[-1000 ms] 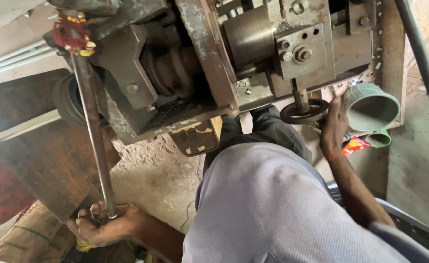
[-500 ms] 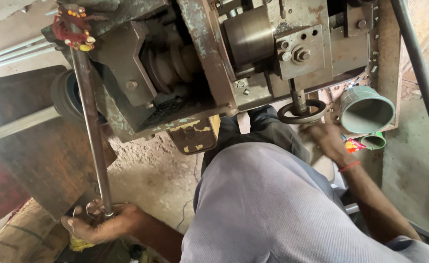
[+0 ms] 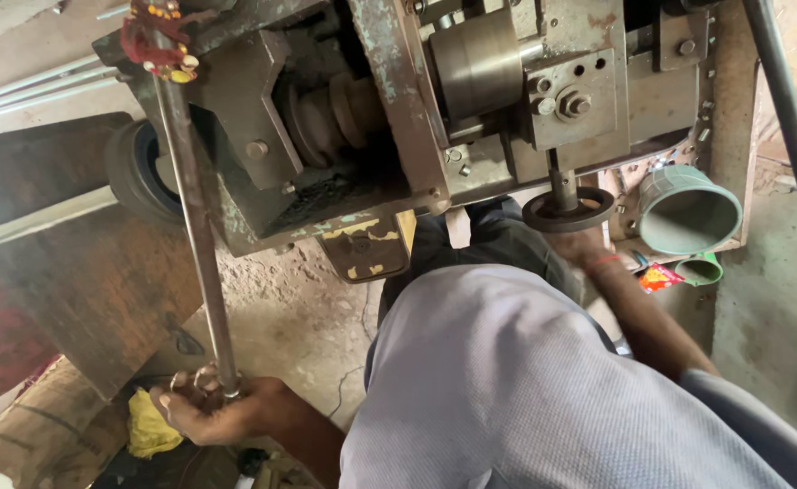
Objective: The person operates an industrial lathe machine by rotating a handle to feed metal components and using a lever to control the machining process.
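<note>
My left hand (image 3: 210,407) is at the lower left, closed around the bottom end of a long steel lever rod (image 3: 195,217) that rises to the old grey machine (image 3: 398,118) above. A red and yellow thread tassel (image 3: 154,38) is tied at the rod's top. My right hand (image 3: 581,244), with a red thread on the wrist, reaches under the machine and holds the near rim of a small dark handwheel (image 3: 569,210) on a vertical shaft. Its fingertips are hidden behind the wheel. My grey-clothed knee (image 3: 507,380) fills the middle.
A large green plastic cup (image 3: 688,213) lies on its side right of the handwheel, with a smaller green cup (image 3: 702,269) and a bright wrapper (image 3: 657,276) below it. A dark wooden board (image 3: 81,272) leans at left. A yellow cloth (image 3: 149,426) lies by my left hand.
My right hand has moved left from beside the green cup to the handwheel. My left hand has stayed on the rod's lower end.
</note>
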